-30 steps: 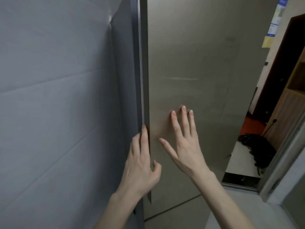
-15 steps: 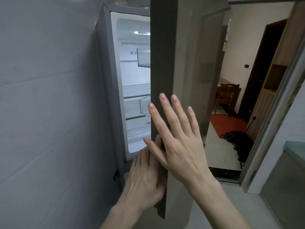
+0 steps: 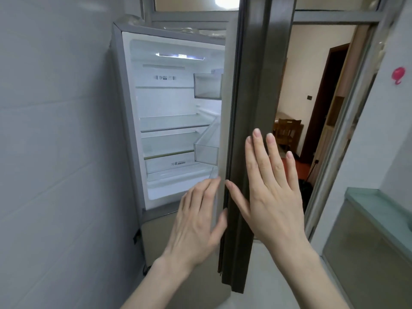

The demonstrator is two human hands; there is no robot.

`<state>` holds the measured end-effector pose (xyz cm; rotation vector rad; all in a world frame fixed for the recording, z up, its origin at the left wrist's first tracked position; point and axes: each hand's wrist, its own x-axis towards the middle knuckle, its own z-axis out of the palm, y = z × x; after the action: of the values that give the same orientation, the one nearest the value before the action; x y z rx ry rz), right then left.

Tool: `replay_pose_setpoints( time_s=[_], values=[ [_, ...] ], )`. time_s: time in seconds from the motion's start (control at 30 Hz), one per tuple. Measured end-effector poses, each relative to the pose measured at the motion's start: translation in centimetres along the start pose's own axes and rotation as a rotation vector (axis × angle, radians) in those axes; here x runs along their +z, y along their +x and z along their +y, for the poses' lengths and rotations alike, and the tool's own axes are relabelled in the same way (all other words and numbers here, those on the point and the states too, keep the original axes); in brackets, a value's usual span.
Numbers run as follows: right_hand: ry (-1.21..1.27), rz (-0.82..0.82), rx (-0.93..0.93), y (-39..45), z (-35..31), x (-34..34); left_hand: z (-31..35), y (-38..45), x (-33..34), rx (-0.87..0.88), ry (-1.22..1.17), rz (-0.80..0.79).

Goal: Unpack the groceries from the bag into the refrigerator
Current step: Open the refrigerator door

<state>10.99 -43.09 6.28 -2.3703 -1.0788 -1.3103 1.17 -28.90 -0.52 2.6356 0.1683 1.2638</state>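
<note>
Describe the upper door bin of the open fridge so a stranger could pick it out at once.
Start at the open refrigerator against the grey tiled wall, its interior lit by a lamp at the top. Follow the inside of the swung-out door upward to the upper door bin, a clear plastic tray. A second clear bin hangs lower, nearer the hands; this one sits level with the topmost shelf.

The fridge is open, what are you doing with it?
A person is swinging the refrigerator door open with both hands. The left hand lies flat on the door's inner side, and the right hand is spread on its outer edge. The lit shelves inside look empty. No grocery bag is in view, so unpacking hasn't started.
</note>
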Motion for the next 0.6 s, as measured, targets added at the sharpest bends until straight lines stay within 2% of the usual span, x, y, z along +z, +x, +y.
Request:
replay_pose_setpoints(
  time_s=[0.33,0.5,0.6],
  values=[
    [0.021,-0.005,0.081,-2.6,9.9,-1.5,2.6,6.5,3.3,-0.057,-0.047,0.089],
    [0.012,-0.001,0.166,-3.2,13.5,-1.2,4.1,9.4,7.2,0.066,-0.156,0.052],
    [-0.013,0.044,0.237,-3.3,14.9,-0.9,4.8,10.4,9.6,0.169,-0.229,0.086]
  ],
)
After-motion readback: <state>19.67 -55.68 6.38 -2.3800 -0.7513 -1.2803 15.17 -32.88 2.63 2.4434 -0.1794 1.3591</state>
